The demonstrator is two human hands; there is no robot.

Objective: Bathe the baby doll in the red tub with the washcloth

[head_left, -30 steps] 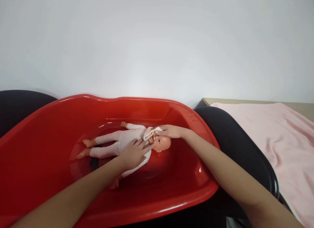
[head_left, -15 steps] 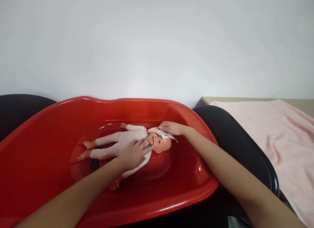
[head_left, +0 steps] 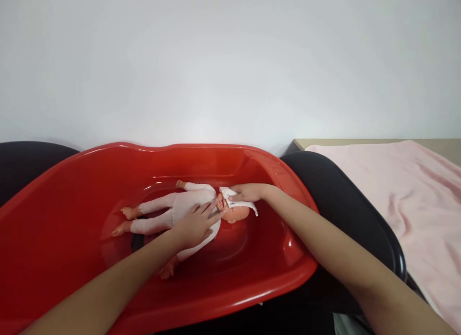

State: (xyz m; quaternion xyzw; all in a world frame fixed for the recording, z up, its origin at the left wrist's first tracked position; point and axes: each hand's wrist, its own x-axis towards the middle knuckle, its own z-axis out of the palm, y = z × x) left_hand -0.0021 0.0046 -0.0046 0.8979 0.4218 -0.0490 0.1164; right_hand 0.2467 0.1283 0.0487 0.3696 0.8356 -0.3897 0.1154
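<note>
A baby doll (head_left: 187,206) in white clothes lies on its back in a red baby bathtub (head_left: 65,205), its head to the right. My left hand (head_left: 196,224) is open across the doll's upper chest, fingers spread, with the fingertips by its chin. A small white cloth (head_left: 245,206) drapes over the doll's eyes and forehead. Over it is my right hand (head_left: 248,192), its fingers holding the cloth against the face. The mouth, cheek and lower side of the head stay visible.
Black rounded surfaces (head_left: 345,205) flank the tub on both sides. At the right, a pink blanket (head_left: 389,181) covers a wooden table (head_left: 442,150). Something dark (head_left: 137,241) shows beneath the doll's legs. A pale wall (head_left: 230,61) rises behind.
My right hand has brought the cloth down over the doll's face, covering the eye that showed before. My left hand stays on the chest. The whole view has shifted slightly.
</note>
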